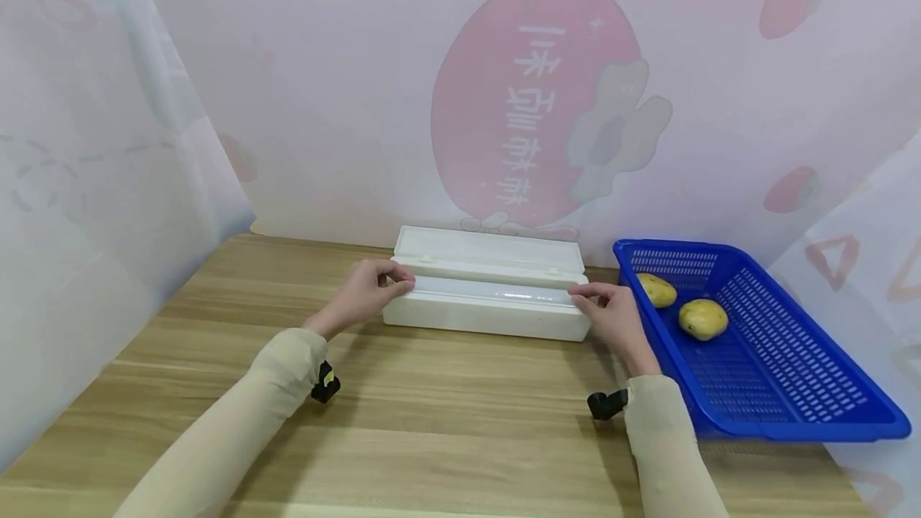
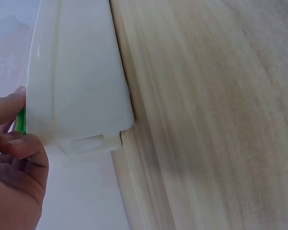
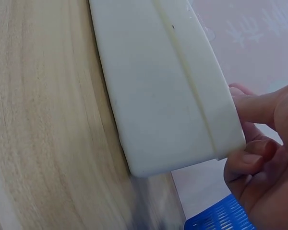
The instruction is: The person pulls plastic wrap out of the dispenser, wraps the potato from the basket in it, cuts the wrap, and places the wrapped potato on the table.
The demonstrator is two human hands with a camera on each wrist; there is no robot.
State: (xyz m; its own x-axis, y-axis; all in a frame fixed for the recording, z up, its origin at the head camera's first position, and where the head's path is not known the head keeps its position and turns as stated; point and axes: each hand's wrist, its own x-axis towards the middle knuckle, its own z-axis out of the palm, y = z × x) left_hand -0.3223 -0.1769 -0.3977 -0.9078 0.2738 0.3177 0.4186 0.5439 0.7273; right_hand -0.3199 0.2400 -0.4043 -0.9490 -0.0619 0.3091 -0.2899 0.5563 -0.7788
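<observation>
A long white plastic wrap box [image 1: 485, 318] stands on the table with its lid [image 1: 489, 246] raised at the back. Along its opening lies a glossy, translucent roll of plastic wrap [image 1: 489, 291], mostly sunk in the box. My left hand [image 1: 367, 292] pinches the roll's left end between thumb and fingers. A small green piece [image 2: 21, 120] shows between those fingers in the left wrist view. At the opposite end, my right hand [image 1: 613, 314] pinches the roll with thumb and forefinger; the box wall hides the fingertips in the right wrist view.
To the right, a blue plastic basket [image 1: 799, 426] holds two yellow, mango-like fruits [image 1: 703, 319], close beside my right forearm. Behind the wooden table [image 1: 460, 422] hangs a pale printed curtain [image 1: 324, 102], which also runs along the left side.
</observation>
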